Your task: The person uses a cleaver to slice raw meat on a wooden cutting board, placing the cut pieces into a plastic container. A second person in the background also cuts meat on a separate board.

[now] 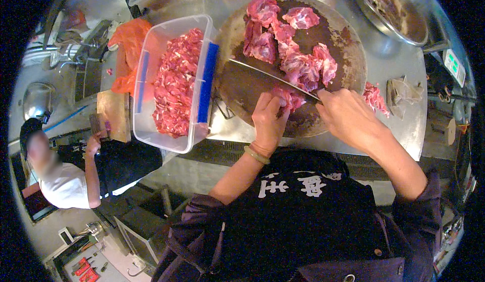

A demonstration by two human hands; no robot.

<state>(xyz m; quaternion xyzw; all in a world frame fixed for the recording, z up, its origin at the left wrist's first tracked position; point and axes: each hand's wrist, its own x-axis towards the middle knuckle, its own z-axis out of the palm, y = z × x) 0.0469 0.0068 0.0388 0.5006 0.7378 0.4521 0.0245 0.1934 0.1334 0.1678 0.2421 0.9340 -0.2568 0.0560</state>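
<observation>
A round wooden chopping block (246, 92) lies before me on a metal table. My right hand (343, 111) grips the handle of a knife (271, 73); its long blade reaches across the block to the upper left. With bent fingers, my left hand (269, 115) holds a piece of raw red meat (290, 99) close to the blade, near the block's front edge. Larger chunks of raw meat (261, 47) are spread over the block's far half. To the left stands a clear plastic box (178, 85) with blue clips, holding a heap of cut meat.
Meat scraps (375, 98) and a crumpled cloth (403, 96) lie right of the block. A large metal bowl (394, 13) stands at the far right, near a digital scale (454, 68). An orange plastic bag (130, 50) is beyond the box. Another person (68, 179) works at a wooden board (113, 115).
</observation>
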